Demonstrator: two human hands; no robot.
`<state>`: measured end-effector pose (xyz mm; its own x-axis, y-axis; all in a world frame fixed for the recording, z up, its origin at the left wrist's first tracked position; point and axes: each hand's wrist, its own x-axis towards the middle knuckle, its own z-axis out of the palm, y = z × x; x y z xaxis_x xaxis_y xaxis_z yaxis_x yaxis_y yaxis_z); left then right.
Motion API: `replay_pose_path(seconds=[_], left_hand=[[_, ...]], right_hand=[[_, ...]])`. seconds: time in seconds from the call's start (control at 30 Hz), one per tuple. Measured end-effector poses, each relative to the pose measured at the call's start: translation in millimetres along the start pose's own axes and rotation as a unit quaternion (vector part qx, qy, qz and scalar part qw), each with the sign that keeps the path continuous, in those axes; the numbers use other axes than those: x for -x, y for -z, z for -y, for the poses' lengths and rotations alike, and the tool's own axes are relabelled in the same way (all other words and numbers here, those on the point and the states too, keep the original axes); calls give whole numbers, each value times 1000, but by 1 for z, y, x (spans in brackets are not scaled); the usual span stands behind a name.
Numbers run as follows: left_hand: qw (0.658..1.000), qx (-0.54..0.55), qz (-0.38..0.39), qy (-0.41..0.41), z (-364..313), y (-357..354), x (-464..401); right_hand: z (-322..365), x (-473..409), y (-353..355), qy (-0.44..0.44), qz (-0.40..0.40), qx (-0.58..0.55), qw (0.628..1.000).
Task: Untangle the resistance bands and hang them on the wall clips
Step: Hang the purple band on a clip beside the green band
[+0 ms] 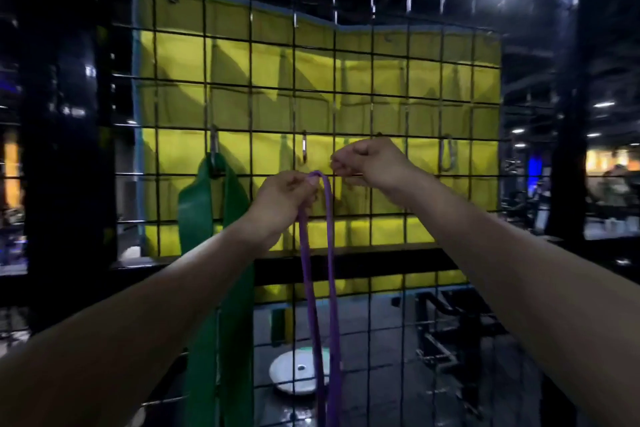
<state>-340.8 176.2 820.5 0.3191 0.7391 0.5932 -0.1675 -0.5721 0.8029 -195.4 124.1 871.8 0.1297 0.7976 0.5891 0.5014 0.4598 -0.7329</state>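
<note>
A narrow purple resistance band (329,270) hangs as a long loop in front of the black wire grid wall (388,87). My left hand (282,199) pinches the top of its loop just below a metal clip (304,149). My right hand (370,161) is raised beside it with curled fingers, right of that clip; whether it holds anything is unclear. A wide green band (204,218) hangs from another clip (213,146) at the left. A further clip (447,152) hangs bare at the right.
A yellow padded mat (398,73) hangs behind the grid. Beyond the mesh, low down, lie a white weight plate (294,371) and dark gym equipment (450,333). Black posts flank the grid on both sides.
</note>
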Motion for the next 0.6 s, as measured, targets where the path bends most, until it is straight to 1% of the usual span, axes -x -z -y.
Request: replay_pose_path(seconds=[0.17,0.23,0.3,0.4,0.6], left_hand=[[998,-31,-59,-12,-20,19,-15],[998,-29,-59,-16,-23,23,-17],[997,-37,-61,-15,-24,24,-17],[996,-49,-68,-14,-25,24,-19],[991,-97,-81,-36,-21,23,-31]], right_hand=[[8,-48,-21,28,-34,62,997],[8,-62,-29,21,-33,114,993],[6,-71,-37,1,-30,142,989],[2,-78,-44,-27,-32,110,993],[0,-79,-45,-66,-28,-29,997]])
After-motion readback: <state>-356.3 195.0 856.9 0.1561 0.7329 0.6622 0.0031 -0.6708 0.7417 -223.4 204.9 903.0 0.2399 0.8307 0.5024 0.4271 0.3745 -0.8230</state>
